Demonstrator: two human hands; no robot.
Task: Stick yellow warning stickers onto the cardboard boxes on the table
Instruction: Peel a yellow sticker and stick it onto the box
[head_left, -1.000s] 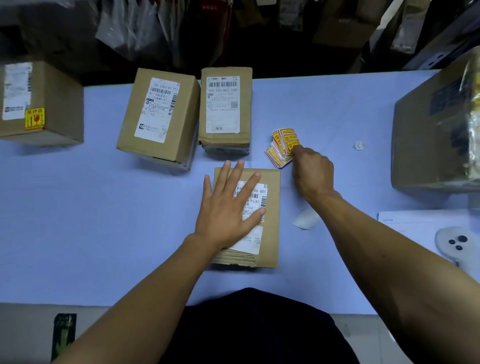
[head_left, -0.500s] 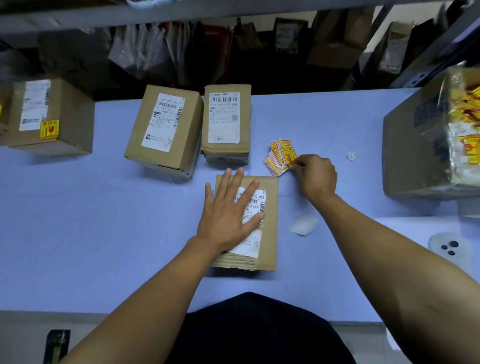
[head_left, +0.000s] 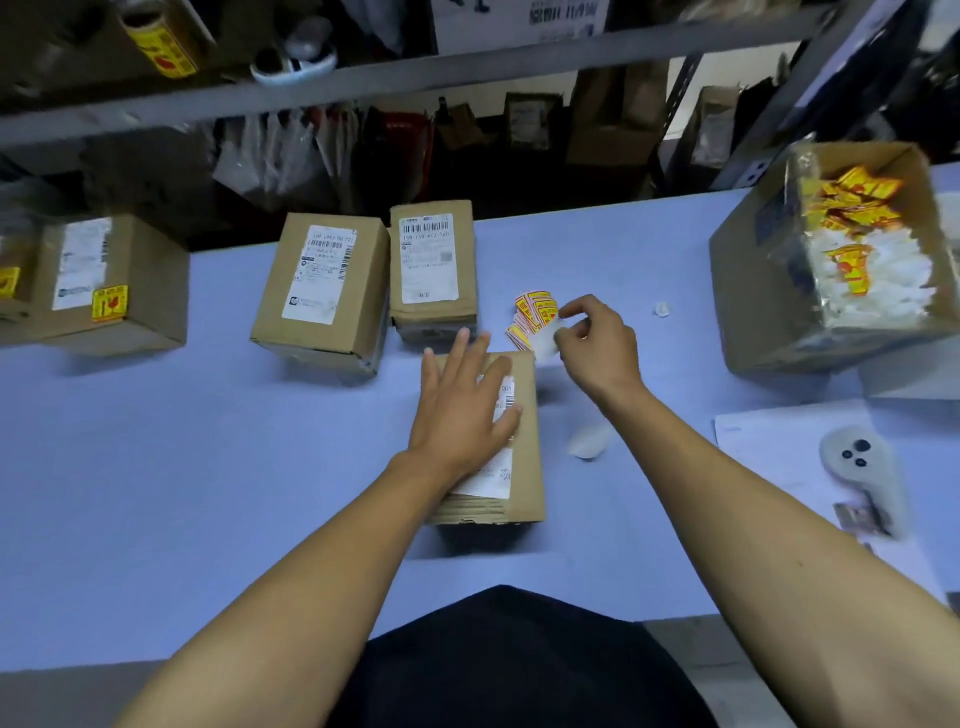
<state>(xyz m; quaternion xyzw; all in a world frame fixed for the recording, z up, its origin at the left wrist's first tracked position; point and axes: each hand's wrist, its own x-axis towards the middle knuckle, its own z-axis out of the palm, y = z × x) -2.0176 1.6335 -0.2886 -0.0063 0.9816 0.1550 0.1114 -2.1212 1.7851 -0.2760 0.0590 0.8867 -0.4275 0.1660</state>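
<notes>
One open carton (head_left: 748, 291) at the right end of the blue table (head_left: 208, 467) holds a jumble of yellow-and-red stickers and white backing scraps. Nearest the person lies a small brown box (head_left: 524, 457) with a white shipping label, no yellow sticker visible on it; the left hand (head_left: 462, 410) presses flat on it, fingers spread. Just beyond it, the right hand (head_left: 592, 338) pinches a pale sheet (head_left: 545, 338) above the fanned pile of yellow stickers (head_left: 532, 314). Three more boxes stand behind; the leftmost box (head_left: 119, 286) carries a yellow sticker.
</notes>
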